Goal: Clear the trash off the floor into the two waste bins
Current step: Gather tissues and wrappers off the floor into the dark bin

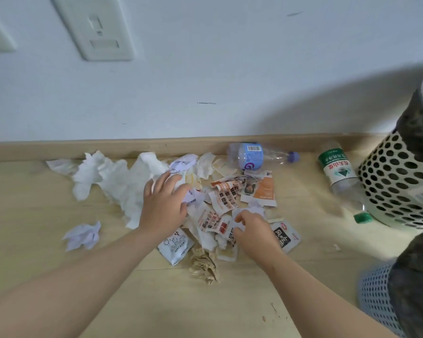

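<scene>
wood floor (pixel 34 215), crumpled papers (pixel 117 181), wrappers (pixel 224 201), blue-label bottle (pixel 252 156), green-label bottle (pixel 337 169), white bin (pixel 396 181), blue bin (pixel 374 296)

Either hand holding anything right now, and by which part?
Left hand grips a crumpled lilac paper by its left side. Right hand pinches a pale paper scrap by its near edge.

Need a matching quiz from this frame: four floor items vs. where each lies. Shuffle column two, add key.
Items
1. blue-label bottle
2. green-cap bottle
3. brown paper wad
4. lone lilac paper wad

Places
A. next to the white perforated bin
B. alone, left of the trash pile
C. lying lengthwise along the baseboard
D. at the pile's near edge

Pairs: 1-C, 2-A, 3-D, 4-B
</scene>
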Tool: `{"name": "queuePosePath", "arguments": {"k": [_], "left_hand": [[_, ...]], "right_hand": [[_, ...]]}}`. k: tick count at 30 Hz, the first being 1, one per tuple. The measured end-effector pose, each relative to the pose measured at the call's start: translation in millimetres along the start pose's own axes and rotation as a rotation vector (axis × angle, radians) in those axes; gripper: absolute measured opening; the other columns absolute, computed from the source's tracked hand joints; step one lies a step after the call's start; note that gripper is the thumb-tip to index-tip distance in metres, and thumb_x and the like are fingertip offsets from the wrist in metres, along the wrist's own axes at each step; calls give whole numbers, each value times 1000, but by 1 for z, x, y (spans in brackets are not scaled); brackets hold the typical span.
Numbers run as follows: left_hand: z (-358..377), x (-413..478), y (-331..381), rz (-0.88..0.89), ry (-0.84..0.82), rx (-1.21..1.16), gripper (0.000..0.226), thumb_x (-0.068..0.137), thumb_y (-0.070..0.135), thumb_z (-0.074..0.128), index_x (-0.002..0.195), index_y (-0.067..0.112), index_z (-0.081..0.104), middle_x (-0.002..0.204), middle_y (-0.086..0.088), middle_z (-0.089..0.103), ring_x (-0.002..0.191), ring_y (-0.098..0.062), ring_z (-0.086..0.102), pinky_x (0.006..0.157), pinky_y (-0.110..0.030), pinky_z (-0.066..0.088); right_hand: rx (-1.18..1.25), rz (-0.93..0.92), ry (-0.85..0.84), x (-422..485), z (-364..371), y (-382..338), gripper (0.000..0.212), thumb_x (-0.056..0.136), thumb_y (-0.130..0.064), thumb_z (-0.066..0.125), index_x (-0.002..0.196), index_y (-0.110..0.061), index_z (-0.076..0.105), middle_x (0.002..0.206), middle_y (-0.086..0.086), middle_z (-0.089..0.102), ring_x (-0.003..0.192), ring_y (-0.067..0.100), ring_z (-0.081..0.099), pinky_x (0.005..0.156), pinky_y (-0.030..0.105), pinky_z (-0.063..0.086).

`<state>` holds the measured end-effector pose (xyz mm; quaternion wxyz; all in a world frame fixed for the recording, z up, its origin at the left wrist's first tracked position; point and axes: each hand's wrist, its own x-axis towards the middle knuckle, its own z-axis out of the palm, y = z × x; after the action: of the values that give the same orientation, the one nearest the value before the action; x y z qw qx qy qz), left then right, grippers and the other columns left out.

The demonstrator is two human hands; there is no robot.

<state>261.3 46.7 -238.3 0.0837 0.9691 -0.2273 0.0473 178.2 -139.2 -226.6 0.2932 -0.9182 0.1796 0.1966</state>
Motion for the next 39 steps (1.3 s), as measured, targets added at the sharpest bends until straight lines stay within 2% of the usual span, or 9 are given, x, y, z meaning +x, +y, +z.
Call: {"name": "queuePosePath", "arguments": {"k": [3, 6, 11, 18, 24, 28, 32, 36, 39], "left_hand": [[8, -3, -23, -314, -142, -2, 54, 85, 28, 62, 135, 24, 43, 152, -8, 26, 142, -36, 17, 108, -61, 17], [22, 2, -38, -542, -413, -168, 68, 91, 46, 47, 147, 30, 11, 158, -4, -4, 144, -32, -5, 115, -51, 10], [41, -8, -18, -371, -525, -194, 59, 88, 51, 48, 141, 32, 29, 158, -6, 0, 143, -35, 4, 116, -50, 8], [28, -19, -3, -321, -465, -132, 32, 92, 50, 39, 102, 33, 64, 143, 9, 34, 134, -21, 24, 111, -46, 14], [30, -22, -25, -406, -380, -86, 24, 93, 37, 42, 110, 26, 55, 136, 4, 38, 132, -22, 27, 111, -48, 16], [30, -19, -28, -514, -355, -37, 34, 93, 37, 45, 122, 21, 51, 151, -7, 22, 142, -34, 8, 113, -49, 8], [30, -17, -8, -258, -83, -72, 37, 90, 32, 54, 122, 15, 54, 147, -13, 33, 140, -37, 19, 110, -53, 18], [37, -9, 15, -70, -403, -136, 59, 92, 41, 47, 144, 30, 22, 156, 0, 8, 144, -26, 6, 114, -43, 14], [42, -11, 18, -45, -540, -74, 58, 94, 40, 41, 146, 34, 15, 157, 3, -2, 145, -25, -2, 114, -41, 11]], "right_hand": [[64, -6, 13, 7, 15, -16, 31, 92, -19, 46, 123, -18, 50, 121, 5, 52, 98, 23, 57, 81, 38, 51], [129, 17, 32, 11, 23, -21, 29, 92, -17, 47, 120, -19, 50, 116, 2, 52, 95, 21, 56, 77, 34, 49], [141, 39, 36, 14, 29, -18, 26, 92, -17, 46, 118, -19, 51, 111, 2, 55, 96, 21, 56, 78, 34, 50], [3, 42, -18, 14, 28, -1, 37, 93, -21, 46, 130, -22, 44, 126, 3, 51, 112, 22, 49, 92, 38, 46], [-242, 68, -76, 5, 20, 17, 47, 92, -26, 44, 139, -25, 33, 140, -1, 35, 125, 26, 35, 101, 39, 36], [-281, 107, -69, 2, 15, 25, 48, 93, -28, 43, 139, -26, 32, 143, -1, 32, 127, 27, 33, 103, 39, 32], [-292, 122, -45, 1, 15, 27, 46, 93, -27, 42, 138, -24, 33, 142, 0, 34, 127, 27, 35, 103, 39, 32], [-299, 120, -43, 1, 17, 27, 47, 93, -29, 42, 139, -24, 32, 142, 1, 33, 128, 27, 34, 103, 39, 31], [-313, 104, -42, -1, 18, 29, 47, 93, -30, 42, 139, -25, 32, 142, 0, 33, 127, 27, 35, 103, 38, 31]]}}
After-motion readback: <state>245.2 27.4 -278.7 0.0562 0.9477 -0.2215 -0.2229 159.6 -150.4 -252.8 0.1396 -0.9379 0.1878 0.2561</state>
